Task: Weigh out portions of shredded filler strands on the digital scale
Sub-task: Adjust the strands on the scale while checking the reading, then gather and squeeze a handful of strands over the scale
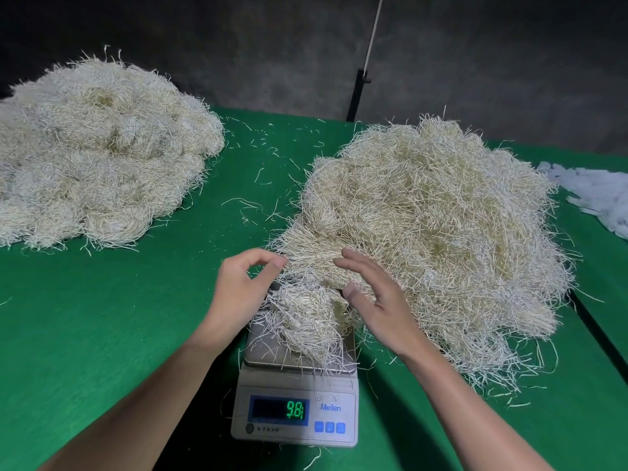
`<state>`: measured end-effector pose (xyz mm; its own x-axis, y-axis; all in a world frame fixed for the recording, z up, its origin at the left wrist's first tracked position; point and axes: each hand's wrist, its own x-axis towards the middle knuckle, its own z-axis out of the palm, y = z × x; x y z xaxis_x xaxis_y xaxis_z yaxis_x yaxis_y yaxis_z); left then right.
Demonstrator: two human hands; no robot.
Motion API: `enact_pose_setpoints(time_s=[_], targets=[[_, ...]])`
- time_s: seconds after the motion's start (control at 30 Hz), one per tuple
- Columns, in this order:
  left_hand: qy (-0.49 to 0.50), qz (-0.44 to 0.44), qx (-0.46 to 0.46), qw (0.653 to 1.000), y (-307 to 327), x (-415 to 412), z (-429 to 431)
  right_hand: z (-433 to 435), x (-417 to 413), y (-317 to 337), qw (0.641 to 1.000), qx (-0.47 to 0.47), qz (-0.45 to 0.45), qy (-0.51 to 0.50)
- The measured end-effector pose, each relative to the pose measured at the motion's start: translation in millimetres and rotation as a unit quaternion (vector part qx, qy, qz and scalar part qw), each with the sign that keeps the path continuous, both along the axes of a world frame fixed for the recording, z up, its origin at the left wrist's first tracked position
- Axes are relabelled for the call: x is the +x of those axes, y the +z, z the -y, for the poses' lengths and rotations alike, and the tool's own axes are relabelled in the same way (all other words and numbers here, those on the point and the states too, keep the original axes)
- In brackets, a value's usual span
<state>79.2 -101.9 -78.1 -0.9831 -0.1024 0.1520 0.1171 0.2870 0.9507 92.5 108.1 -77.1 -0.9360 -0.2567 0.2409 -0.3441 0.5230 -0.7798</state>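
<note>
A white digital scale [295, 414] stands on the green table near the front, and its green display reads 9.81. A small clump of pale shredded strands [302, 321] lies on its metal pan. Right behind and to the right spreads a big loose heap of strands [438, 232]. My left hand [238, 290] hovers at the heap's near left edge, thumb and fingers curved and pinching a few strands at the fingertips. My right hand [373, 294] lies on the heap's near edge with fingers spread and straight.
A second large heap of bundled strands [98, 154] fills the table's back left. A pile of clear plastic bags [598, 195] lies at the right edge. Loose strands dot the green cloth [102, 317]. A dark gap [598, 338] splits the table at the right.
</note>
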Motion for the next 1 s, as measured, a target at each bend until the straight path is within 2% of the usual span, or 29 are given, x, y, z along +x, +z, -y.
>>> enact_pose_setpoints(time_s=[0.1,0.17,0.27,0.33,0.4,0.47,0.57,0.67,0.7,0.8,0.93,1.0], targets=[[-0.034,0.037,-0.029,0.998,-6.7,-4.4,0.2,3.7,-1.0,-22.0,0.978,0.188,-0.039,0.081],[-0.079,0.081,-0.085,0.990,-16.7,-6.6,-0.5,10.4,-2.1,-43.5,0.960,0.257,-0.039,0.104],[-0.110,0.146,-0.185,0.966,-44.7,-7.9,-0.5,21.5,-5.3,-77.8,0.946,0.306,0.003,0.103],[-0.079,0.166,-0.225,0.957,-67.1,-8.0,2.0,29.3,-8.7,-93.5,0.947,0.308,0.027,0.088],[-0.018,0.186,-0.226,0.956,-84.1,-7.5,5.3,37.8,-12.5,-100.9,0.952,0.295,0.033,0.070],[0.041,0.244,-0.172,0.954,-90.7,-6.6,6.0,43.9,-17.9,-103.5,0.959,0.278,0.031,0.052],[0.044,0.326,-0.005,0.944,-87.1,-8.2,5.1,51.8,-26.3,-98.8,0.970,0.236,0.048,0.013],[-0.004,0.288,0.076,0.955,-70.5,-13.3,-5.9,54.9,-37.8,-80.0,0.982,0.173,0.077,-0.020],[-0.021,0.275,0.128,0.953,-58.0,-16.5,-9.7,55.7,-41.8,-71.3,0.983,0.164,0.075,-0.017],[-0.073,0.272,0.300,0.912,-14.7,-33.0,-20.6,58.8,-48.4,-32.7,0.985,0.166,0.003,0.038],[-0.010,0.239,0.357,0.903,40.1,-54.7,-42.9,52.3,-51.9,19.7,0.986,0.138,-0.006,0.095],[0.022,0.226,0.409,0.884,52.1,-62.2,-51.2,51.0,-40.4,26.5,0.993,0.057,-0.033,0.097]])
